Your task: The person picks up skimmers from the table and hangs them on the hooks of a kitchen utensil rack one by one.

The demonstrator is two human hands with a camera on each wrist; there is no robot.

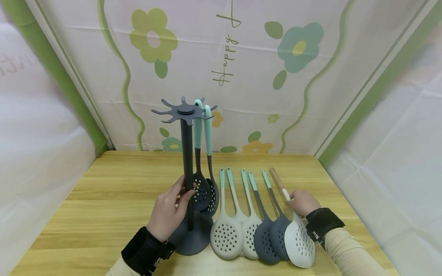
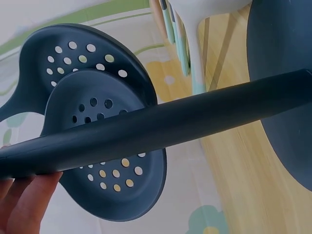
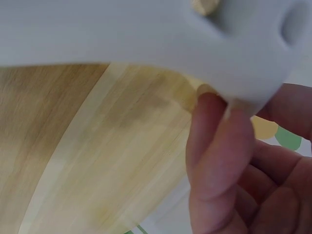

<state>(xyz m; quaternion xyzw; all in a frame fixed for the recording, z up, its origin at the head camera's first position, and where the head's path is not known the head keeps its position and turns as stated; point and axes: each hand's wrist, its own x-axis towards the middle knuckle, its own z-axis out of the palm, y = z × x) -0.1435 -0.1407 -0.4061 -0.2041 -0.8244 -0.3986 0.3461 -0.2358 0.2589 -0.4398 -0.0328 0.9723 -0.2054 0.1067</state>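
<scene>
A dark grey utensil stand (image 1: 186, 153), with a hooked top and a round base, stands near the middle of the table. My left hand (image 1: 167, 211) grips its post low down. Two dark slotted skimmers with mint handles, one in front (image 1: 202, 195) and one beside it (image 1: 208, 134), hang from the stand's right side. At the right end of the row, my right hand (image 1: 303, 202) pinches the neck of a white skimmer (image 1: 299, 245) with a wooden handle. In the right wrist view, its fingers (image 3: 222, 156) meet under the white neck.
Between the stand and my right hand lie several mint-handled utensils: a light grey skimmer (image 1: 226, 237), another light one (image 1: 250, 234) and overlapping dark ones (image 1: 266, 241). Their handles point to the back of the wooden table (image 1: 103, 199). A flowered cloth (image 1: 224, 50) rises behind.
</scene>
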